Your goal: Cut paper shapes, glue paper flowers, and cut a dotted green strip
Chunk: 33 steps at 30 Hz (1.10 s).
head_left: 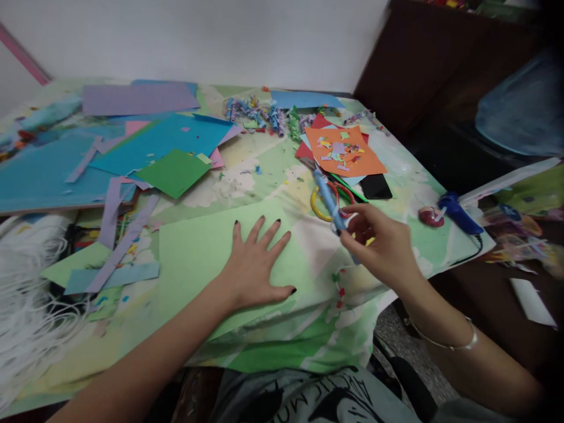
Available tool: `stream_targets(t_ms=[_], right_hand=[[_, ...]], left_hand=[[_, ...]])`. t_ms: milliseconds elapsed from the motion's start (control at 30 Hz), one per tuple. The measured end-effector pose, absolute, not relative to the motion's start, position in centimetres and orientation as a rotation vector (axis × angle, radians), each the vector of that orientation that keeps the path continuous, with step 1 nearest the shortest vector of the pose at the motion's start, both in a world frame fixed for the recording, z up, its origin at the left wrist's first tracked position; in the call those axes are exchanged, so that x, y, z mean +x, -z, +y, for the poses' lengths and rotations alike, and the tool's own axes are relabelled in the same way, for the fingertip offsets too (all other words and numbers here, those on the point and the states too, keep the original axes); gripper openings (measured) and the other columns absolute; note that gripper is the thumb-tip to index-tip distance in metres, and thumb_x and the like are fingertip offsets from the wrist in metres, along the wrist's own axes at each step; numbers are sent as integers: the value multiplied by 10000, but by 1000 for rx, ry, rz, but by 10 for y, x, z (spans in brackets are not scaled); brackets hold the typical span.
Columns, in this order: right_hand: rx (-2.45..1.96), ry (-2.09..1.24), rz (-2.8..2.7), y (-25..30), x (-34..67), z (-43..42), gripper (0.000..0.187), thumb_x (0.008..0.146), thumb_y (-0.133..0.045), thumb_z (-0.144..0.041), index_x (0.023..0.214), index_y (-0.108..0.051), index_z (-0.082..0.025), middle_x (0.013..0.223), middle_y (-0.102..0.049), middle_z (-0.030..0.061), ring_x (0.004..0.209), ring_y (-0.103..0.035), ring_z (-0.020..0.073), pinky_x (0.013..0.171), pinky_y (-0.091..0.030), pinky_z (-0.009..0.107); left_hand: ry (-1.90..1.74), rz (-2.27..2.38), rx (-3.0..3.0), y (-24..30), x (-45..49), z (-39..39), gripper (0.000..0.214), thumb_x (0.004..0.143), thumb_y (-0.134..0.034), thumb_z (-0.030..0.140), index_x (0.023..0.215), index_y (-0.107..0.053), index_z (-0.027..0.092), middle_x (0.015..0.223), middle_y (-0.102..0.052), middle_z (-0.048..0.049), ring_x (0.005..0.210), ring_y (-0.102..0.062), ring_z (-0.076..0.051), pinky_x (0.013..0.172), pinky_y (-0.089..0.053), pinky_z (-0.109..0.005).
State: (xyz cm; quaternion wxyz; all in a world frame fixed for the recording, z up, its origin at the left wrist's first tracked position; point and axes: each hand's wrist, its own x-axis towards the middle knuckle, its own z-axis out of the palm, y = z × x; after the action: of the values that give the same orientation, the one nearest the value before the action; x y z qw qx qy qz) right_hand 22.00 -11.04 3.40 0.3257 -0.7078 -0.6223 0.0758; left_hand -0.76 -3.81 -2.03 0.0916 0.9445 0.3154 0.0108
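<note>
My left hand [255,267] lies flat with fingers spread on a sheet of light green paper [189,252], pressing it to the table. Between the thumb and fingers of my right hand [383,244] is a light blue craft knife [328,197], its narrow tip pointing away from me. Under and beyond the knife are scissors with yellow handles [316,205] and others with red handles [350,191], partly hidden. An orange sheet [370,155] with small paper scraps on it lies just past them, next to a black phone [376,187].
Blue sheets [163,141], a dark green piece [174,173] and purple strips [126,241] lie to the left. White cord [35,305] is heaped at the left edge. Curled paper bits [253,111] sit at the back. A blue glue gun [460,214] rests at the right edge.
</note>
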Motion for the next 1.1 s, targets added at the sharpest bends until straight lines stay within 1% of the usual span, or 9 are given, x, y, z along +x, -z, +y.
stream_targets(t_ms=[133,233,367,433,533,600,700,900,1100], right_hand=[[-1859,-412,-1718,-7,203,-102,257,789,-565,-213,1045,-585,-197,682,-614,-6,586,-560,134,586,-424,259],[-1859,-447,-1720,9,195,-98,288,804,-539,-210,1088,-577,-186,682,-605,-5,597,-552,138,584,-411,253],[-1795,-462,-1740,17,193,-97,327,808,-535,-215,1130,-583,-185,696,-603,-6,599,-543,134,602,-414,252],[-1777,-469,-1747,17,192,-97,335,808,-536,-210,1138,-590,-181,700,-604,-7,590,-537,129,608,-415,253],[-1769,-468,-1757,17,192,-96,337,807,-539,-201,1137,-602,-172,710,-609,-3,606,-539,132,613,-413,255],[-1766,-461,-1769,18,191,-96,336,804,-549,-199,1133,-611,-162,723,-613,4,626,-542,137,621,-412,257],[-1766,-444,-1798,18,190,-95,340,806,-563,-210,1138,-614,-158,746,-615,15,653,-543,146,636,-412,262],[-1765,-410,-1837,19,188,-93,340,814,-561,-220,1145,-615,-167,776,-615,24,677,-541,151,646,-410,266],[-1777,-453,-1789,18,188,-91,304,817,-563,-218,1108,-633,-163,766,-631,23,651,-538,142,628,-408,262]], left_hand=[[-52,944,2815,22,-8,-40,1004,651,-573,726,1475,-280,233,1568,-208,-144,1432,-79,-428,1058,-4,-729],[-75,945,2816,23,-9,-40,1002,651,-574,730,1475,-275,246,1566,-222,-136,1430,-100,-423,1067,-7,-714],[-68,964,2787,21,-8,-35,995,622,-588,760,1455,-311,290,1562,-238,-124,1406,-180,-427,1058,-41,-712],[-38,982,2772,19,-5,-32,1039,596,-590,780,1454,-317,260,1567,-216,-139,1389,-204,-439,1051,-49,-714],[17,1000,2758,17,-1,-29,1136,572,-580,800,1470,-274,175,1574,-165,-168,1379,-205,-446,1054,-38,-703],[45,1001,2755,17,0,-28,1164,572,-569,807,1475,-253,144,1576,-147,-171,1381,-194,-444,1053,-33,-702],[20,1003,2765,20,-1,-28,1168,578,-555,817,1478,-246,139,1577,-147,-161,1388,-180,-434,1059,-25,-693],[-54,987,2767,24,-4,-29,1145,583,-551,819,1476,-252,167,1569,-197,-155,1395,-176,-423,1077,23,-669],[-41,987,2769,24,-4,-29,1165,580,-549,824,1477,-246,145,1571,-188,-158,1396,-167,-424,1075,21,-676]])
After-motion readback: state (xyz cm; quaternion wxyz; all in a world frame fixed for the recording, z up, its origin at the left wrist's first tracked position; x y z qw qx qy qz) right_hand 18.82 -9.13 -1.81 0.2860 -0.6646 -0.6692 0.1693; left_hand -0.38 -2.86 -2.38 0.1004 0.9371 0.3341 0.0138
